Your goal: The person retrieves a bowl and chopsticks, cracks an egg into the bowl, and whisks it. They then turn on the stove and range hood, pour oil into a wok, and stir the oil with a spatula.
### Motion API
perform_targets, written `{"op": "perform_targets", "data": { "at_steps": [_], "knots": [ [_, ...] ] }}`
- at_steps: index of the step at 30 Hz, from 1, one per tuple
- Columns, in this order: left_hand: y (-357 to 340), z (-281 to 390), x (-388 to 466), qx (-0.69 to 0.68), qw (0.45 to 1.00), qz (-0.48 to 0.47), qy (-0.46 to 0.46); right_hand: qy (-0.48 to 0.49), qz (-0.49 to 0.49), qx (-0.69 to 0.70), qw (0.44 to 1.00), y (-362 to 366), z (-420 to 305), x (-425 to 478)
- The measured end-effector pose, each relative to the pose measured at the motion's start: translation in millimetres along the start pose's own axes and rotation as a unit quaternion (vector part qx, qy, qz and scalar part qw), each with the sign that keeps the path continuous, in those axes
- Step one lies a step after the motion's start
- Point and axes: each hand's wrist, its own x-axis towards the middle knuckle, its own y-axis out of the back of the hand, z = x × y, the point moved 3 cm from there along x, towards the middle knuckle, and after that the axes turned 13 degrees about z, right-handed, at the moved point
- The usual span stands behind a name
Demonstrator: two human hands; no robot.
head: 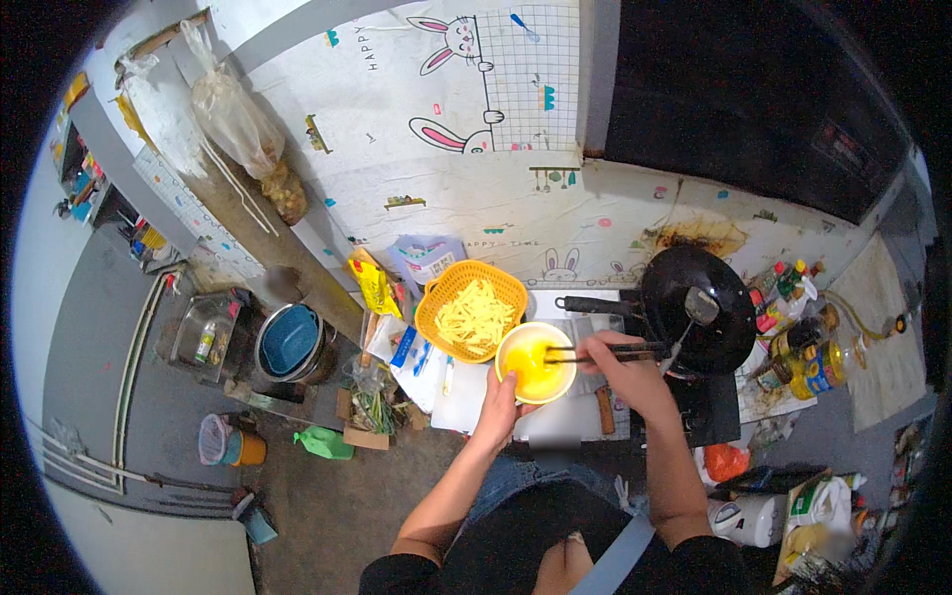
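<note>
My left hand (503,405) holds a white bowl (535,399) by its near left side, the thumb at the rim. Inside the bowl is a yellow liquid (529,370) that looks like beaten egg. A pair of dark chopsticks (632,352) is gripped in my right hand (616,368), their tips down in the liquid. Just behind the bowl, an orange plastic basket (429,320) holds pale yellow cut strips (476,316), perhaps potato. To the right, a black wok (666,279) sits on the stove (718,416) with a metal spatula (700,306) in it.
The wok's handle (595,305) points left, behind my right hand. A cleaver (606,409) with a wooden handle lies on the counter beneath my right forearm. An oil bottle (814,372) and other bottles stand right of the stove. Left are a yellow packet (374,286) and a blue basin (291,340).
</note>
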Motion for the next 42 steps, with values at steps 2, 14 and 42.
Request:
{"op": "perform_targets", "data": {
  "at_steps": [2, 14, 42],
  "knots": [
    [-3.0, -0.3, -0.9, 0.004, 1.000, -0.003, -0.001, 0.004, -0.043, 0.067, 0.997, -10.3, 9.4, -1.9],
    [3.6, 3.5, -2.9, -0.011, 1.000, -0.009, 0.013, -0.060, -0.032, 0.044, 0.997, -1.5, -1.6, -6.9],
    [4.8, 11.7, -3.8, -0.014, 1.000, -0.009, 0.025, -0.003, 0.017, 0.036, 0.999, -9.2, -5.0, -0.3]
  ]
}}
